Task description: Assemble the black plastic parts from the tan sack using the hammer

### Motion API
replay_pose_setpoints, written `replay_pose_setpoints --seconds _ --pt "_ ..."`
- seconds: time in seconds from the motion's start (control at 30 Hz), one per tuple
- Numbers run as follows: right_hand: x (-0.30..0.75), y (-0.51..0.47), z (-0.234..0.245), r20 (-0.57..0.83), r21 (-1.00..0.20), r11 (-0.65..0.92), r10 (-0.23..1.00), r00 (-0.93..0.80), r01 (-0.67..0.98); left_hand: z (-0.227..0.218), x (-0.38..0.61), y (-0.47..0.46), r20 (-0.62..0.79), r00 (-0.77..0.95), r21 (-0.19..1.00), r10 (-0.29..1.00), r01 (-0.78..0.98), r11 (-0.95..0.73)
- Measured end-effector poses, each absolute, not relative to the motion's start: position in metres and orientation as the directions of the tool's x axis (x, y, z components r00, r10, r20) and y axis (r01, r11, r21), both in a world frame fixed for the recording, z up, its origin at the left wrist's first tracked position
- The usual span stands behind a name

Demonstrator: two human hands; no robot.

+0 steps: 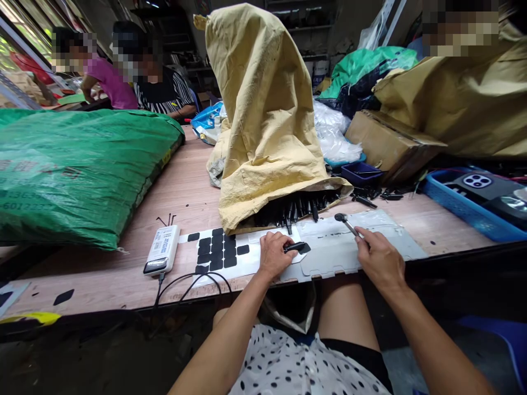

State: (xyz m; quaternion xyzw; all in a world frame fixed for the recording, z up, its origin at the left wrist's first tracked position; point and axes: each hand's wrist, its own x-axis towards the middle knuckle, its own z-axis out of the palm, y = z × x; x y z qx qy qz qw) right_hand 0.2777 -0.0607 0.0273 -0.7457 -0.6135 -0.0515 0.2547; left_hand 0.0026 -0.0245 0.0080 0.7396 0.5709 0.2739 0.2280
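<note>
My left hand [275,253] is closed around a small black plastic part [297,247] and rests on a white sheet [251,258] that carries several black square pads [217,249]. My right hand [376,255] grips a thin metal tool with a round dark head [341,218], held over a grey flat panel [329,249] at the table's near edge. Just behind both hands, a pile of black plastic parts [298,207] spills from under a tall tan paper sack [265,115].
A white power bank [162,249] with a cable lies left of the sheet. A big green sack [78,170] fills the left of the table. A blue tray [469,203] with phone cases, a cardboard box [387,142] and a small blue bin [361,173] stand right. Two people sit far left.
</note>
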Motion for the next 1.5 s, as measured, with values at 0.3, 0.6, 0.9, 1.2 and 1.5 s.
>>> replay_pose_setpoints --seconds 0.3,0.6,0.9,1.2,1.5 --pt "0.313 -0.019 0.002 0.352 -0.108 -0.266 0.891 0.287 0.958 0.006 -0.001 -0.023 0.126 0.223 0.669 0.967 0.7 -0.249" --pt "0.291 -0.007 -0.004 0.381 -0.216 -0.395 0.808 0.45 0.893 0.009 -0.002 -0.024 0.13 0.243 0.659 0.961 0.703 -0.267" --pt "0.289 -0.004 -0.002 0.36 -0.151 -0.398 0.83 0.426 0.905 0.028 0.005 -0.061 0.26 0.501 0.575 0.825 0.607 -0.549" --pt "0.288 -0.006 -0.002 0.379 -0.124 -0.392 0.83 0.408 0.912 -0.052 -0.014 -0.137 -0.265 0.519 0.701 0.813 0.682 -0.208" --pt "0.287 -0.006 0.0 0.37 -0.146 -0.382 0.835 0.408 0.913 -0.045 -0.015 -0.134 -0.546 0.391 0.459 0.741 0.879 -0.125"
